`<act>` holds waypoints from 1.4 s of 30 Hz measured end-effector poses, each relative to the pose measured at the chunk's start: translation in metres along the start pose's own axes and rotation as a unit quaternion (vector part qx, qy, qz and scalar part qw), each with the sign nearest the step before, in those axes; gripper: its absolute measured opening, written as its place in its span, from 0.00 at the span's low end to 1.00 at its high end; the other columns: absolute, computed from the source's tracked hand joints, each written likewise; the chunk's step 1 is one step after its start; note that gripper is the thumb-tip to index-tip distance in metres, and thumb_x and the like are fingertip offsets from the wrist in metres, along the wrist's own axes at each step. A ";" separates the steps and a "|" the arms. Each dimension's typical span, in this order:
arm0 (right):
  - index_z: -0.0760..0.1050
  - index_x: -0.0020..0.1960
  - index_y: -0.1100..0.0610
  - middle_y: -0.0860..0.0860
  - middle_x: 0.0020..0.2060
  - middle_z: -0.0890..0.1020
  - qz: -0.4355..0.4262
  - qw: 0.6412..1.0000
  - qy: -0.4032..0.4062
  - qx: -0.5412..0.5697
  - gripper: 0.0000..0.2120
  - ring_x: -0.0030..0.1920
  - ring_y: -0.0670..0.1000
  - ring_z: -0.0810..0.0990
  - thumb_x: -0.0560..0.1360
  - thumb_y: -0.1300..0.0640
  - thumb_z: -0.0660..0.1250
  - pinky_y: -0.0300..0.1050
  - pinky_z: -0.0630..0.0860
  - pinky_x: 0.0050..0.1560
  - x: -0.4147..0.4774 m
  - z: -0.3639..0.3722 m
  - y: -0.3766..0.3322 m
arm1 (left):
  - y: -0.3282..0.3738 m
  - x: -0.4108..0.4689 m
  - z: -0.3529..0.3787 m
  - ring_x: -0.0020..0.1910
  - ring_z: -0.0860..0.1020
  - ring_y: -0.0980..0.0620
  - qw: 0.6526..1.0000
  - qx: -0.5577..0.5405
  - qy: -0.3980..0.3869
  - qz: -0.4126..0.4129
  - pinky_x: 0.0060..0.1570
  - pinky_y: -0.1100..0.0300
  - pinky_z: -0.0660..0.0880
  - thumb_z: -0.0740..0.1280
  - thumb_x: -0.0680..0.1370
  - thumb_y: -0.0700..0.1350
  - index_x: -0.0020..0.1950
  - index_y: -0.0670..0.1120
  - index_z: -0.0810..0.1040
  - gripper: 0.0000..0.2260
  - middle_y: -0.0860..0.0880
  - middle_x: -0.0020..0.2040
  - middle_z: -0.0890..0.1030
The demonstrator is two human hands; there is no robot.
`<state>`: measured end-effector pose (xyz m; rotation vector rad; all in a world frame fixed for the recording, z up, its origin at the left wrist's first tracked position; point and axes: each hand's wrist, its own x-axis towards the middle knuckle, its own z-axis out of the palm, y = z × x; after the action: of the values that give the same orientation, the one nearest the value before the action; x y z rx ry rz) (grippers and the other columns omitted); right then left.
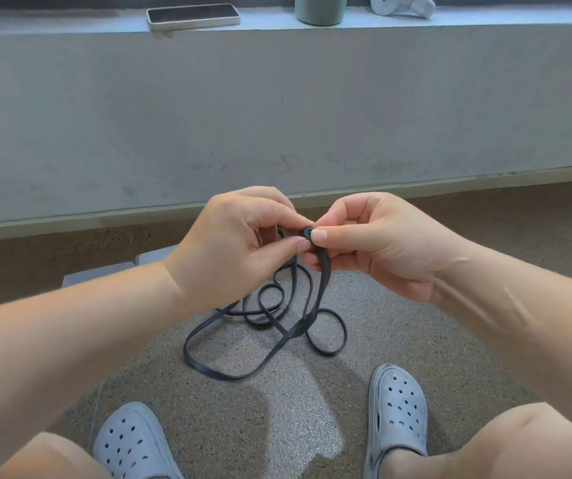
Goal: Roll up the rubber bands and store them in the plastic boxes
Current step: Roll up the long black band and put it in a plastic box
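Progress: early, by my reading; only a tiny tight coil (308,233) exists at one end of the black rubber band (297,331), and nearly all of its length lies unrolled.
Left hand (243,243): fingers curled, thumb tip (300,244) and forefinger pinching the band right beside the coil.
Right hand (374,243): fingers curled in, thumb (319,235) pressed on the coil from the other side, so both hands meet on it, held in the air above the floor.
Band's whereabouts: from the pinch it hangs down to the floor (277,426) and sprawls there in crossing loops, between the person's knees and ahead of the two grey clogs (398,406).
Left to do: rolling up the whole trailing length, then putting it away; nothing is seen stored.
Boxes: two pale blocks (154,254) show past the left forearm on the floor; whether these are the plastic boxes I cannot tell.
Ledge (70,27): along its front edge sit a phone (193,16), a green cup (320,8) and a white device (402,3).
Writing: no brand, label or lettering can be read anywhere.
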<state>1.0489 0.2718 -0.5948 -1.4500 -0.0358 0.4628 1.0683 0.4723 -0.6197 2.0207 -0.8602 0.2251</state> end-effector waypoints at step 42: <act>0.78 0.43 0.63 0.55 0.32 0.82 -0.022 0.997 0.036 0.066 0.05 0.32 0.52 0.81 0.72 0.71 0.68 0.44 0.82 0.41 -0.001 0.008 -0.001 | 0.001 0.002 -0.002 0.32 0.78 0.37 0.985 -0.139 0.028 -0.097 0.35 0.43 0.78 0.77 0.70 0.43 0.52 0.46 0.84 0.11 0.47 0.43 0.82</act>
<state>1.0463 0.2793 -0.5922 -1.3328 0.0198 0.3688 1.0695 0.4727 -0.6170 1.8115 -0.6173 0.0484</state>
